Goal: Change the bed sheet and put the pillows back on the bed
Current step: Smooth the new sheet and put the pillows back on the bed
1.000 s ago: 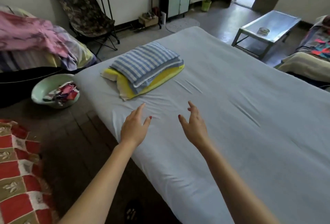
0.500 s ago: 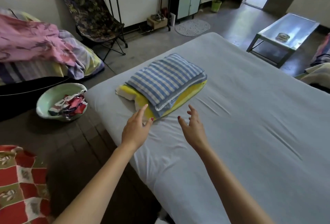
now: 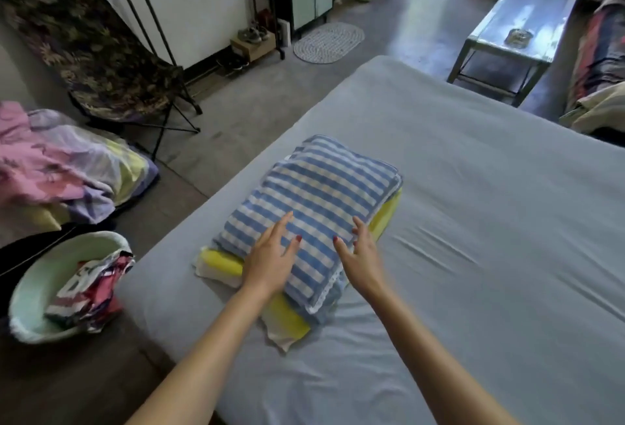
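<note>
- Bed (image 3: pixel 473 221) w/ grey sheet, mostly smooth, a few creases right of the pillows.
- Pillows stacked near bed's left edge: striped pillow (image 3: pixel 314 194) on top of yellow pillow (image 3: pixel 385 218).
- Left hand (image 3: pixel 270 258) & right hand (image 3: pixel 360 255) over striped pillow's near end, fingers straight & spread, gripping nothing; touching or just above, can't tell. Prob. framing stack to lift or shift it.
- Basin (image 3: pixel 44 289) w/ clothes on floor, left of bed.

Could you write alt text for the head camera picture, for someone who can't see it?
Two bare hands, left and right, reach with straight fingers onto a blue striped pillow stacked on a yellow one on a grey-sheeted bed. A basin of clothes sits on the floor to the left.
</note>
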